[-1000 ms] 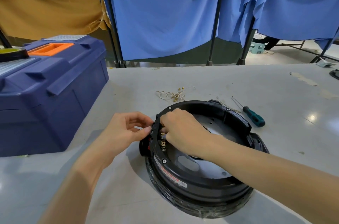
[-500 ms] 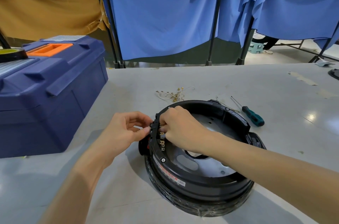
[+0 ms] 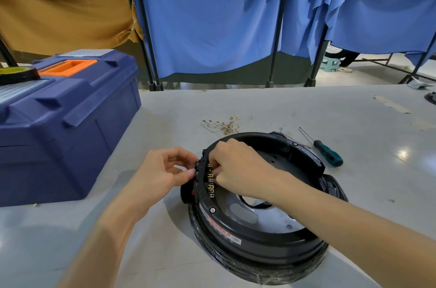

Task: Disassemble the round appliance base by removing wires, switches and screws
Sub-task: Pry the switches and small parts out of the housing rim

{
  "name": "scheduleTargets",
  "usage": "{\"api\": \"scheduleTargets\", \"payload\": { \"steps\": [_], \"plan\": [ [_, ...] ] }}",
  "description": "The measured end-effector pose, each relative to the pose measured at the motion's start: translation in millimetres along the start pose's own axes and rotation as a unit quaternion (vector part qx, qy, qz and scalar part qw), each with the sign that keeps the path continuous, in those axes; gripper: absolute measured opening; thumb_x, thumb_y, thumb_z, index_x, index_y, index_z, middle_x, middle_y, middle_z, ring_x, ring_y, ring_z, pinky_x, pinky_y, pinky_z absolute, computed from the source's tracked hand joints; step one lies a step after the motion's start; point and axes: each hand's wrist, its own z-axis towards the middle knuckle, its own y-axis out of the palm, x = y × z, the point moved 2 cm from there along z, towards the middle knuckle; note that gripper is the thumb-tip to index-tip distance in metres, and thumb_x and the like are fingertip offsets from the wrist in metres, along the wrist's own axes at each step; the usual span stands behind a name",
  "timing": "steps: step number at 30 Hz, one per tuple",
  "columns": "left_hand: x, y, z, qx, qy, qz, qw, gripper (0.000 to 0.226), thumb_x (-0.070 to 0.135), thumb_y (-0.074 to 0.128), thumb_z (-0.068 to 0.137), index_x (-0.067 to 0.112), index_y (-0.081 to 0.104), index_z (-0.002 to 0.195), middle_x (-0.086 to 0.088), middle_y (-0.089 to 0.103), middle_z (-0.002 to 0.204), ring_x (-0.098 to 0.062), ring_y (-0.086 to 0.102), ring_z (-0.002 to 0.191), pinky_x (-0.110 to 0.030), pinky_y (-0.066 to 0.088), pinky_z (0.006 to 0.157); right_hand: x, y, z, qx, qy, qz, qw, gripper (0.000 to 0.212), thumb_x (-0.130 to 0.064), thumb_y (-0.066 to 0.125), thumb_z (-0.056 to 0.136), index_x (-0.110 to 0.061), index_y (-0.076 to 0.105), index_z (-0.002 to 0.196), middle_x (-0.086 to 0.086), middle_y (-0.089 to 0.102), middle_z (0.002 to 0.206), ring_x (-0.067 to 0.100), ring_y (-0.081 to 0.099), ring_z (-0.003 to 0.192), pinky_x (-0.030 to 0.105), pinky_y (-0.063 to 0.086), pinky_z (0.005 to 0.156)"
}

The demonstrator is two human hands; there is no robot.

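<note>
The round black appliance base [image 3: 259, 247] lies on the grey table, its open side up and a metal plate inside. On its left rim sits a black switch block [image 3: 200, 169] with a row of brass terminals [image 3: 210, 185]. My left hand [image 3: 162, 169] pinches the outer side of the switch block with thumb and fingertips. My right hand [image 3: 238, 165] reaches over the rim from inside, its fingers pressed on the upper terminals. A screw [image 3: 212, 210] shows in the rim just below the terminals.
A heap of pulled-out pale wires with brass connectors [image 3: 225, 123] lies behind the base. A teal-handled screwdriver [image 3: 326, 152] rests to its right. A large blue toolbox [image 3: 59, 122] fills the left side of the table. Blue curtains hang beyond the far edge.
Both hands have stayed on the switch block, with only small finger shifts. The base has barely moved.
</note>
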Motion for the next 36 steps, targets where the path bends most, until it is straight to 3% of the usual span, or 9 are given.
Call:
{"api": "scheduleTargets", "payload": {
  "steps": [3, 7, 13, 18, 30, 33, 36],
  "plan": [
    [0.2, 1.6, -0.1, 0.006, 0.005, -0.004, 1.0, 0.021, -0.011, 0.066, 0.082, 0.01, 0.071, 0.084, -0.009, 0.071, 0.088, -0.01, 0.064, 0.073, -0.018, 0.053, 0.071, -5.8, 4.3, 0.7, -0.001, -0.017, -0.038, 0.999, 0.03, -0.007, 0.054, 0.08, -0.015, 0.028, 0.067, 0.0, 0.027, 0.064, 0.027, 0.033, 0.062, 0.028, 0.015, 0.047],
    [-0.3, 1.8, 0.5, 0.005, 0.007, -0.001, 1.0, 0.019, -0.01, 0.066, 0.083, 0.009, 0.07, 0.084, -0.011, 0.071, 0.09, -0.01, 0.063, 0.074, -0.018, 0.053, 0.072, -2.3, 9.5, -2.4, -0.009, -0.017, 0.003, 1.0, 0.036, -0.003, 0.054, 0.076, -0.016, 0.025, 0.059, 0.003, 0.03, 0.06, 0.021, 0.029, 0.052, 0.029, 0.016, 0.046],
    [0.5, 3.3, 2.3, 0.013, 0.011, 0.004, 1.0, 0.017, -0.008, 0.065, 0.085, 0.009, 0.069, 0.084, -0.011, 0.07, 0.09, -0.009, 0.063, 0.071, -0.015, 0.052, 0.069, -1.0, 10.9, 3.2, 0.013, 0.013, 0.051, 0.999, 0.034, 0.0, 0.05, 0.074, -0.016, 0.024, 0.058, 0.004, 0.028, 0.06, 0.032, 0.034, 0.066, 0.03, 0.016, 0.047],
    [0.3, 1.0, 0.3, 0.01, 0.008, 0.003, 1.0, 0.017, -0.01, 0.066, 0.083, 0.007, 0.07, 0.085, -0.014, 0.069, 0.092, -0.012, 0.063, 0.073, -0.014, 0.052, 0.068, 0.7, 12.0, 3.1, 0.011, 0.022, 0.103, 0.994, 0.028, 0.003, 0.048, 0.069, -0.012, 0.03, 0.053, 0.008, 0.028, 0.054, 0.031, 0.031, 0.062, 0.031, 0.021, 0.047],
    [4.1, -5.6, 1.0, 0.014, -0.004, 0.003, 1.0, 0.015, -0.006, 0.068, 0.083, 0.008, 0.072, 0.083, -0.007, 0.072, 0.081, -0.008, 0.065, 0.068, -0.012, 0.052, 0.065, 1.9, 11.2, 6.1, 0.008, 0.049, 0.087, 0.995, 0.014, -0.003, 0.051, 0.073, -0.006, 0.049, 0.06, 0.008, 0.04, 0.053, 0.035, 0.04, 0.059, 0.032, 0.031, 0.049],
    [7.8, -11.8, 1.0, 0.054, 0.0, -0.017, 0.998, 0.015, -0.008, 0.065, 0.085, 0.006, 0.071, 0.083, -0.007, 0.072, 0.078, -0.004, 0.063, 0.058, -0.011, 0.05, 0.057, 0.6, 10.4, 5.8, 0.002, 0.053, 0.1, 0.994, 0.016, 0.0, 0.049, 0.071, -0.006, 0.043, 0.058, 0.011, 0.037, 0.053, 0.034, 0.037, 0.06, 0.032, 0.031, 0.052],
    [12.8, -16.0, 2.6, 0.148, 0.032, -0.067, 0.986, 0.017, -0.006, 0.064, 0.086, 0.009, 0.07, 0.085, -0.002, 0.071, 0.078, 0.001, 0.062, 0.056, -0.008, 0.048, 0.055, -2.3, 10.6, 9.6, -0.016, 0.065, 0.127, 0.99, 0.015, 0.003, 0.048, 0.073, -0.004, 0.044, 0.06, 0.013, 0.04, 0.056, 0.032, 0.04, 0.061, 0.034, 0.038, 0.054]
  ]
}}
